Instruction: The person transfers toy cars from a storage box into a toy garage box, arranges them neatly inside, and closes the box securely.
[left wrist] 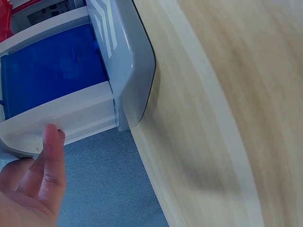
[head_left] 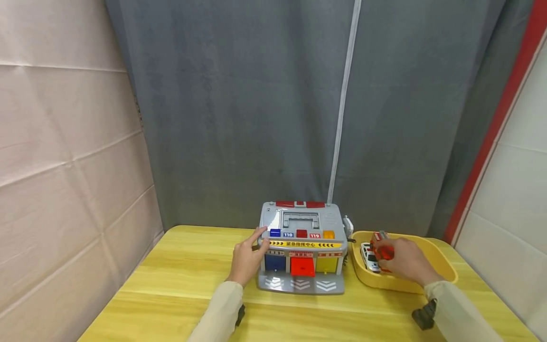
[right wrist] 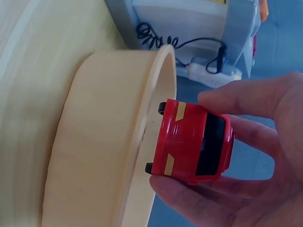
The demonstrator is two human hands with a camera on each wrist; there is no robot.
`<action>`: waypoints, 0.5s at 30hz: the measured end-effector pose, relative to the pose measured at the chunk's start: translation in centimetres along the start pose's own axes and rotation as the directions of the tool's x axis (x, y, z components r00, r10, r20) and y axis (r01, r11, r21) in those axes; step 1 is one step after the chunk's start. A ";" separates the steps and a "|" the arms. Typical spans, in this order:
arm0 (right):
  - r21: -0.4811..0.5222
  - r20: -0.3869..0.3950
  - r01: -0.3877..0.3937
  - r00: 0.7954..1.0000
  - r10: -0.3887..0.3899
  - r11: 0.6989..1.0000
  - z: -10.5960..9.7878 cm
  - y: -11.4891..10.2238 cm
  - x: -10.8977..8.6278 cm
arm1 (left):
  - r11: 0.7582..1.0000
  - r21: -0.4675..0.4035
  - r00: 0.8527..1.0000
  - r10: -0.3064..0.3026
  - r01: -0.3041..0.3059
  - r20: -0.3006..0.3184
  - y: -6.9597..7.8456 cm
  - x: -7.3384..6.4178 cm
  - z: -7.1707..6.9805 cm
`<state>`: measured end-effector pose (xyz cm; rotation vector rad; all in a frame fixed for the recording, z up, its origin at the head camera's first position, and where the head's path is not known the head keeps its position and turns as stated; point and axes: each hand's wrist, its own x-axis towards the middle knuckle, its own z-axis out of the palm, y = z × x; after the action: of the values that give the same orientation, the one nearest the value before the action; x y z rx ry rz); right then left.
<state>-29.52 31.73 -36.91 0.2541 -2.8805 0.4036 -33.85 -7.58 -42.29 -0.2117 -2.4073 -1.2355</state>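
Observation:
A grey toy emergency station (head_left: 305, 244) stands on the table with blue, red and yellow garage doors. Its red door (head_left: 302, 267) is tilted outward. At the station's left front corner, my left hand (head_left: 249, 259) touches the body with extended fingers, seen beside the blue door (left wrist: 57, 71) in the left wrist view. My right hand (head_left: 403, 259) pinches a red toy fire truck (right wrist: 189, 142) between thumb and fingers. The truck is over the yellow bin (head_left: 436, 256), near its rim in the right wrist view. A white toy car (head_left: 369, 258) lies inside the bin.
A white handset (right wrist: 213, 75) with a coiled black cord (right wrist: 151, 38) is on the station's right side. Grey curtain (head_left: 239, 118) hangs behind the wooden table (head_left: 183, 275). Pale fabric walls (head_left: 72, 166) flank the table.

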 end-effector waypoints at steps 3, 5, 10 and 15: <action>0.007 -0.006 0.009 1.000 -0.009 1.000 -0.1 -0.4 -0.3 | 1.000 0.000 1.000 -0.004 0.004 0.002 0.0 0.0 0.0; 0.016 -0.001 0.013 1.000 -0.013 1.000 -0.2 -0.6 -0.4 | 1.000 0.004 1.000 -0.005 0.005 0.003 0.0 0.1 0.0; 0.028 0.011 0.020 1.000 -0.021 0.999 -0.1 -0.9 -0.7 | 1.000 0.003 1.000 -0.010 0.010 0.008 -0.1 0.1 0.1; 0.036 0.001 0.020 1.000 -0.021 0.999 -0.1 -1.4 -1.2 | 1.000 0.001 1.000 -0.002 0.002 0.004 -0.2 0.1 0.1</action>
<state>-28.13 30.62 -36.80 0.2897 -2.8713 0.4515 -34.01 -7.62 -42.49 -0.2119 -2.4125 -1.2360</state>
